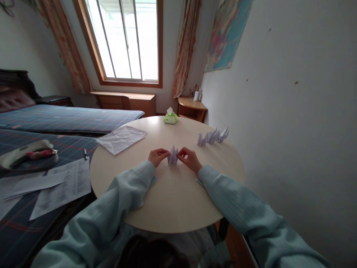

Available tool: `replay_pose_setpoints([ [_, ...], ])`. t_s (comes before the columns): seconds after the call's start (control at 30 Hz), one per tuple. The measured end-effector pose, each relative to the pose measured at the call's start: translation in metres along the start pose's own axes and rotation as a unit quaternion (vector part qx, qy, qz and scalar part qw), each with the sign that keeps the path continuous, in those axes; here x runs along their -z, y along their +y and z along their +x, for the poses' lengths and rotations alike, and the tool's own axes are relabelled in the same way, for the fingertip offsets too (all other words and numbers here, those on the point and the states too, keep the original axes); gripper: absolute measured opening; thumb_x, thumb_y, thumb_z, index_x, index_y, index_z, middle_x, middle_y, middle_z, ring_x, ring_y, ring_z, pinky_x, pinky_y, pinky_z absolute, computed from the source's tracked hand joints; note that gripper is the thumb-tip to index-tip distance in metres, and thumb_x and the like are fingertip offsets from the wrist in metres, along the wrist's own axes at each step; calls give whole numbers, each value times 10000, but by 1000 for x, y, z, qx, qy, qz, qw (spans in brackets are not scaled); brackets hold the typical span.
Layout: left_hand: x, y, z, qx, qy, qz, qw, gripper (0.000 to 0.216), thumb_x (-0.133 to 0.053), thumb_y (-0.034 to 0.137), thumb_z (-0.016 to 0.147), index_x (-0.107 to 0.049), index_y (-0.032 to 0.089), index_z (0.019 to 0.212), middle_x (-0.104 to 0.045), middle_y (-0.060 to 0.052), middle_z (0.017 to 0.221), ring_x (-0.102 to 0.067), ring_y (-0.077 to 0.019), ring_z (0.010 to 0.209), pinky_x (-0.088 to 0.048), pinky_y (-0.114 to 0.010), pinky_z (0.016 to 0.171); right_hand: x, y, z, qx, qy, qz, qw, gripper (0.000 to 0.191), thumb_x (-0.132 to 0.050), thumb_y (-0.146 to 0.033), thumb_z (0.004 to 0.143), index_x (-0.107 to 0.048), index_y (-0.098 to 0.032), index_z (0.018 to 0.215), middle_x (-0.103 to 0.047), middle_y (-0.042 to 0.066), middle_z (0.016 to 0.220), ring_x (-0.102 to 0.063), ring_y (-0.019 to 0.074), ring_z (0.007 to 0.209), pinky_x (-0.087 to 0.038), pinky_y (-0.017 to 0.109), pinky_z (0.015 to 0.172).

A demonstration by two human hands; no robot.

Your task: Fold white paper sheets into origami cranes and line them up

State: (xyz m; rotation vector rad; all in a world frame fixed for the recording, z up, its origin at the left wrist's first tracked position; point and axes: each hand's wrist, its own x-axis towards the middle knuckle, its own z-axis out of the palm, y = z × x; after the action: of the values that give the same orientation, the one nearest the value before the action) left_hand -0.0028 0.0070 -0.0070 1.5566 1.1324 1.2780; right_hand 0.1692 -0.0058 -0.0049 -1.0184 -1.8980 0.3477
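A small pale lilac folded paper figure (173, 156) stands in the middle of the round cream table (167, 201). My left hand (157, 156) pinches its left side and my right hand (189, 158) pinches its right side, fingers closed on the paper. Both arms wear light blue sleeves and rest on the tabletop. To the right, near the far rim, stands a row of several finished folded paper figures (213, 136) in the same lilac colour.
A creased sheet of paper (121, 139) lies at the table's left edge. A green tissue pack (170, 117) sits at the far edge. On the bed to the left lie printed sheets (63, 186), a pen (85, 153) and a pouch (28, 152). A wall runs close on the right.
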Motion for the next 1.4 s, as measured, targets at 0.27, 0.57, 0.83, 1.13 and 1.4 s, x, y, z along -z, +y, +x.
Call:
replay_pose_setpoints([
  [0.27, 1, -5, 5, -4, 1, -13, 1000, 240, -648, 328, 515, -598, 122, 627, -620, -15, 601, -555, -120, 586, -441, -248, 592, -1, 0, -1, 14, -36, 6, 999, 152, -512, -274, 684, -488, -151, 597, -503, -28, 529, -439, 59, 491, -372, 179, 493],
  [0.57, 0, -17, 6, 7, -43, 50, 998, 186, -627, 274, 532, -584, 118, 624, -602, 0, 597, -541, -113, 581, -413, -220, 568, -3, 9, 2, -11, -42, -17, 999, 93, -506, -220, 687, -551, -145, 656, -545, -10, 590, -479, 75, 546, -390, 183, 527],
  [0.83, 4, -16, 8, -19, -31, 129, 991, 190, -634, 300, 519, -584, 128, 582, -561, 26, 515, -495, -94, 524, -376, -200, 509, -3, 9, 4, -35, -77, -20, 996, 103, -526, -213, 686, -582, -140, 641, -578, -3, 607, -499, 88, 568, -390, 196, 553],
  [1.13, 4, -14, 14, 19, -39, 19, 999, 149, -618, 243, 507, -563, 126, 581, -541, 25, 478, -481, -75, 463, -386, -201, 496, -2, 8, 8, -49, -49, 5, 998, 108, -521, -208, 699, -610, -146, 706, -599, 25, 706, -529, 103, 630, -400, 201, 561],
  [1.4, 7, -17, 14, 50, -48, 76, 995, 139, -594, 250, 540, -550, 133, 601, -535, 23, 483, -471, -77, 459, -350, -187, 454, -5, 17, 6, -77, -47, -64, 994, 96, -571, -211, 645, -611, -124, 640, -575, 25, 660, -505, 91, 587, -390, 192, 541],
])
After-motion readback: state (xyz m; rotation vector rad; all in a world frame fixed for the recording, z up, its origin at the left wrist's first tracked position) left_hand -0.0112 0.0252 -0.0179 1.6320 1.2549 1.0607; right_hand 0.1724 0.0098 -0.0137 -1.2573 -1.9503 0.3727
